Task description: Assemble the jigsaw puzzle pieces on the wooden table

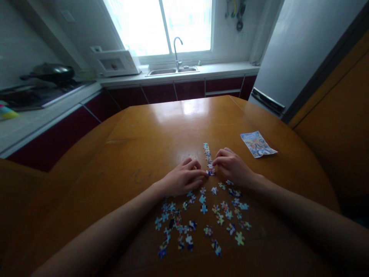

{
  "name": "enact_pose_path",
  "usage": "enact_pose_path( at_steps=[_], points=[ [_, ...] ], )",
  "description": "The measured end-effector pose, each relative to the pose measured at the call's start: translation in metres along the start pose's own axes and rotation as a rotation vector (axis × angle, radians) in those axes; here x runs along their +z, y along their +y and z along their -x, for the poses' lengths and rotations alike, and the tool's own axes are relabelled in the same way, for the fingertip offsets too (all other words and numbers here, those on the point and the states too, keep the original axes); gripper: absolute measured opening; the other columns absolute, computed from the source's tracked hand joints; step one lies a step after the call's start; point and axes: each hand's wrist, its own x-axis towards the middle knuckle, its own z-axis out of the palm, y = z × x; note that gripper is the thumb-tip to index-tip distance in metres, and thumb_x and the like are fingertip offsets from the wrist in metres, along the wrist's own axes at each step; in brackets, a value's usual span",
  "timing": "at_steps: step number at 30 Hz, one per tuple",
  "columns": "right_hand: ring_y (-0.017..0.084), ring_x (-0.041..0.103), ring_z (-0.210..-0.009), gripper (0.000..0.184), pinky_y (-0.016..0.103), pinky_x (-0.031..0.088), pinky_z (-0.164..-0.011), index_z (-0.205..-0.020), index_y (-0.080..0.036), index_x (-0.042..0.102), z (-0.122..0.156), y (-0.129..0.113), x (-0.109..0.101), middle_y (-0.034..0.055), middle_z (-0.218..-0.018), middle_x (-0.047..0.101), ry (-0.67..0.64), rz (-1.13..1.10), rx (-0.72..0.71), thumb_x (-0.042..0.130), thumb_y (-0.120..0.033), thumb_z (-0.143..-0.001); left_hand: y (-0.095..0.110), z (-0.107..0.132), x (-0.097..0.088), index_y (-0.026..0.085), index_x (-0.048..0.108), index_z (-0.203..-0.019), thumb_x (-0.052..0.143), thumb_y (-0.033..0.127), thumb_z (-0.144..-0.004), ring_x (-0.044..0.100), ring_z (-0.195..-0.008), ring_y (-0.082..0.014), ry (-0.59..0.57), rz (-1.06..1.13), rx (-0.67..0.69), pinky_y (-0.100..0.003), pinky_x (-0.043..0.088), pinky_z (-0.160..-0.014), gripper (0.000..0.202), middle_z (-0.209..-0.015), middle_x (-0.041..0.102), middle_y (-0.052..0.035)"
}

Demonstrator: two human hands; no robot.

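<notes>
A narrow strip of joined jigsaw pieces (208,154) runs away from me on the table. My left hand (186,177) lies at its near end, the index finger and thumb closed at a blue-and-white puzzle piece (211,172) there. My right hand (232,165) is on the other side, fingers curled, its fingertips against the right edge of the strip. Nearer to me, loose jigsaw pieces are scattered between my forearms, among them a light green piece (239,238) and a light blue piece (204,208). Some are partly hidden by my left hand.
A creased printed sheet (258,144) lies on the wooden table (161,134) at the right. Beyond the table are a counter with a sink (161,72), a faucet (176,52), a white microwave (117,62) and a wok (53,73). A refrigerator (305,50) stands on the right.
</notes>
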Motion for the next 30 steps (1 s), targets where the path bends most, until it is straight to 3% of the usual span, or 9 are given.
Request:
enact_pose_path(
  at_steps=[9,23,30],
  points=[
    [0.020,0.053,-0.092,0.021,0.036,0.045,-0.082,-0.086,-0.024,0.075,0.0036,0.0022,-0.0015,0.0052,-0.091,0.062,-0.100,-0.004,-0.044,0.060,-0.010,-0.086,-0.0052,0.0003,0.0035,0.024,0.065,-0.119,0.049,0.027,-0.100,0.049,-0.103,-0.0223,0.104,0.021,-0.055,-0.040,0.043,-0.098,0.024,-0.105,0.058,-0.0069],
    [0.021,0.051,-0.090,0.019,0.036,0.045,-0.082,-0.083,-0.025,0.076,0.0021,-0.0022,-0.0026,0.0054,-0.090,0.061,-0.166,0.017,-0.078,0.062,-0.011,-0.086,-0.0048,0.0016,0.0063,0.031,0.065,-0.128,0.053,0.027,-0.099,0.046,-0.109,-0.0245,0.046,-0.078,0.002,-0.042,0.045,-0.100,0.032,-0.112,0.057,-0.0081],
    [0.020,0.051,-0.090,0.020,0.035,0.045,-0.081,-0.084,-0.024,0.076,0.0027,-0.0023,-0.0016,0.0052,-0.090,0.061,-0.172,-0.007,-0.062,0.062,-0.010,-0.085,-0.0012,0.0005,0.0022,0.029,0.064,-0.128,0.052,0.030,-0.101,0.046,-0.110,-0.0243,0.039,-0.023,-0.033,-0.042,0.044,-0.101,0.030,-0.113,0.056,-0.0082]
  ],
)
